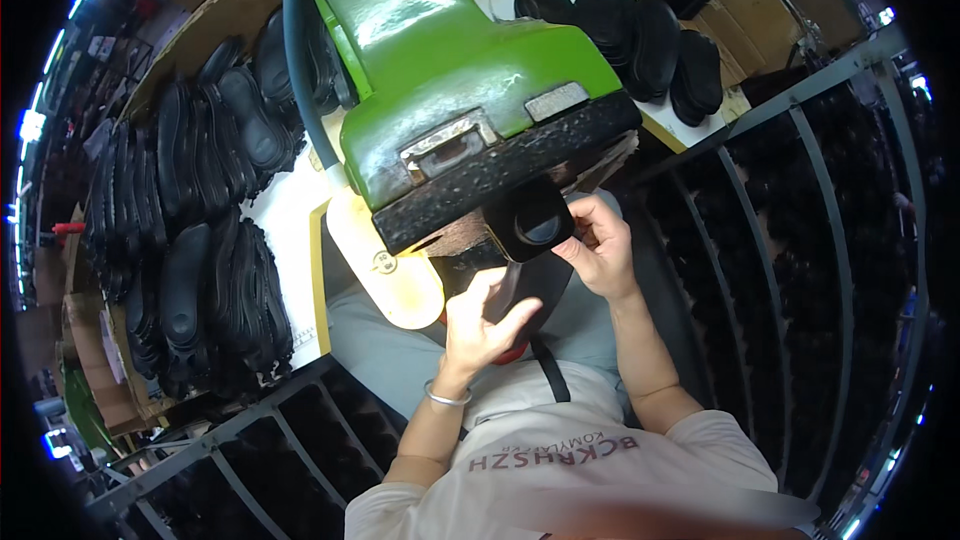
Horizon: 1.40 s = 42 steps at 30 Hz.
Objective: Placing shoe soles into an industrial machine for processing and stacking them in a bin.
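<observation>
Black sole [535,250] between left hand [480,325] and right hand [600,245].

Both forearms bare, rising from lower edge, converging ahead of chest. Left hand [480,325] lower and nearer body, wrist bent slightly, thin bangle around wrist; fingers curled, thumb and forefinger pinching at upper right of hand. Right hand [600,245] higher, just beyond left, up and to its right; fingers folded inward toward left, thumb pressed at fingertips, gripping. Right elbow bent, short pale sleeve at upper arm. Hands near, not touching.
</observation>
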### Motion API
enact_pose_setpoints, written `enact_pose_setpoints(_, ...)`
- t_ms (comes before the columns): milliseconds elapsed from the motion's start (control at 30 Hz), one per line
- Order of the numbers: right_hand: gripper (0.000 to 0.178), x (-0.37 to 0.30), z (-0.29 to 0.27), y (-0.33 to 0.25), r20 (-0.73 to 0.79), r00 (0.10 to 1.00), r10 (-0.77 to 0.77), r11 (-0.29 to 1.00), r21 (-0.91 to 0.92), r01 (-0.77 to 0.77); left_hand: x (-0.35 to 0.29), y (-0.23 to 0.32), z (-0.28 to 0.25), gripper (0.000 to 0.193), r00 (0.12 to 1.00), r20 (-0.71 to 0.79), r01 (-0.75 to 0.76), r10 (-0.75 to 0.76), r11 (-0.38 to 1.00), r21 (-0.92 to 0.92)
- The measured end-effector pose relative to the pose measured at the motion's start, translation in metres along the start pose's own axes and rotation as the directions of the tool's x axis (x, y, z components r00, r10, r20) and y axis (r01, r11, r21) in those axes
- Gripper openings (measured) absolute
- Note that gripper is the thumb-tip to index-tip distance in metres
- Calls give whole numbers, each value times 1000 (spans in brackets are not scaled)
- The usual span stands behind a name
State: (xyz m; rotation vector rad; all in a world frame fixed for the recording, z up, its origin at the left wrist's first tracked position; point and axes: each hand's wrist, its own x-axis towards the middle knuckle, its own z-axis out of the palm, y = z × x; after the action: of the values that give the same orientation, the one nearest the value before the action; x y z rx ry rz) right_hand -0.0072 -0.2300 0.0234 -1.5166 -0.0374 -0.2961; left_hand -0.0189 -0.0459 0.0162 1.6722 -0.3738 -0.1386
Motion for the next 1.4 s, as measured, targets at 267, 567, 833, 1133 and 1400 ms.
enact_pose_setpoints(267,28,5,39,5,26,999,31,998,46,-32,-13,-7,-7,21,960,-225,124,-165,975,-183)
enact_pose_setpoints(567,26,18,13,-36,387,922,4,953,-280,113,-44,-41,3,41,959,-283,-53,-30,958,-280)
enact_pose_setpoints(833,49,43,-139,-83,-685,698,-211,968,-46,248,60,-27,83,21,993,-117,-42,26,990,-134)
enact_pose_setpoints(1133,54,143,-216,19,-704,639,-310,629,-656,-418,282,-11,229,34,803,23,-539,595,710,453)
enact_pose_setpoints(1400,63,158,-240,6,-453,746,-488,476,-855,-207,322,-19,263,44,854,319,-521,412,686,508)
